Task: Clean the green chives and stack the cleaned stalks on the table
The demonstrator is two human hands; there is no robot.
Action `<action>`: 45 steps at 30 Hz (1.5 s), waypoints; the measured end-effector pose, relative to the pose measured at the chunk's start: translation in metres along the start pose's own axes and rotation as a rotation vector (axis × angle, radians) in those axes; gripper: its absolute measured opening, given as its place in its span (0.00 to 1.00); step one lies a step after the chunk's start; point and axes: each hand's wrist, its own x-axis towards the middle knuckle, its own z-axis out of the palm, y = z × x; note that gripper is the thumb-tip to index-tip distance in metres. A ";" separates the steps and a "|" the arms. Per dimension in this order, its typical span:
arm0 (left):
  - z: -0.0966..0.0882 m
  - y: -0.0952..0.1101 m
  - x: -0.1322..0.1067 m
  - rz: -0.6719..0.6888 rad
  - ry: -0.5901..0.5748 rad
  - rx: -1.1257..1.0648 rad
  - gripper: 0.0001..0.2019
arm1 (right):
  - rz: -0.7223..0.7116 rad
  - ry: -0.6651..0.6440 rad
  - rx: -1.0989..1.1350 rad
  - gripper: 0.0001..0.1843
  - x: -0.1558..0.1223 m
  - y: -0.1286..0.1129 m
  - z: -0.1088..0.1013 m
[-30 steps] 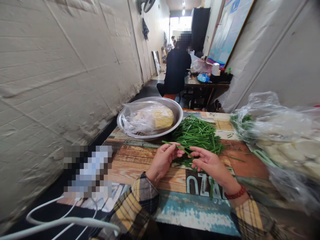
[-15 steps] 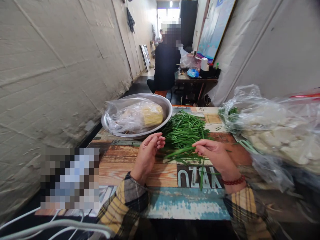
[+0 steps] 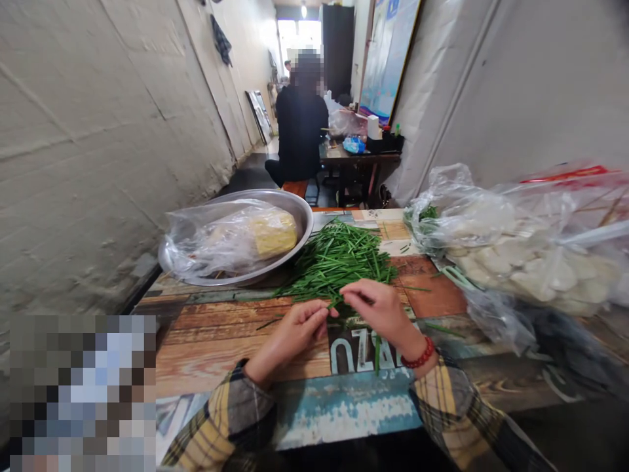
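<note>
A pile of green chives (image 3: pixel 339 259) lies on the painted wooden table (image 3: pixel 236 334), right in front of me. My left hand (image 3: pixel 289 334) is closed in a pinch on the near end of a chive stalk (image 3: pixel 333 304) at the pile's front edge. My right hand (image 3: pixel 381 311) is curled over the front of the pile, fingertips pressed together on chive stalks there. Both wrists show plaid sleeves, and a red bead bracelet (image 3: pixel 419 357) circles the right one.
A metal basin (image 3: pixel 299 213) holding a plastic bag with a yellow block (image 3: pixel 272 233) stands at the back left. Clear bags of white pieces (image 3: pixel 525 265) crowd the right side. A blurred object lies bottom left. A person in black (image 3: pixel 297 128) sits at a farther table (image 3: pixel 361 157).
My hands have come together at the front of the chive pile, the right one dropping onto the stalks. The view has shifted so that everything sits further left.
</note>
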 end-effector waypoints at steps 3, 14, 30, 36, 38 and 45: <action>-0.008 0.002 0.000 -0.033 0.131 -0.127 0.15 | 0.238 0.231 0.065 0.14 0.004 0.018 -0.025; -0.012 0.002 0.000 -0.072 0.101 -0.403 0.09 | 0.134 0.042 -0.496 0.13 0.003 0.055 -0.047; -0.022 -0.001 0.003 0.017 0.287 -0.542 0.12 | 0.126 0.161 -0.462 0.15 0.002 0.060 -0.044; -0.021 -0.005 0.003 0.013 0.288 -0.478 0.12 | -0.102 0.034 -0.608 0.27 0.004 0.048 -0.023; -0.021 -0.005 0.003 0.004 0.293 -0.460 0.12 | -0.139 -0.047 -0.669 0.32 0.003 0.041 -0.011; -0.021 -0.006 0.004 0.017 0.315 -0.459 0.12 | -0.206 -0.160 -0.777 0.35 0.005 0.030 0.016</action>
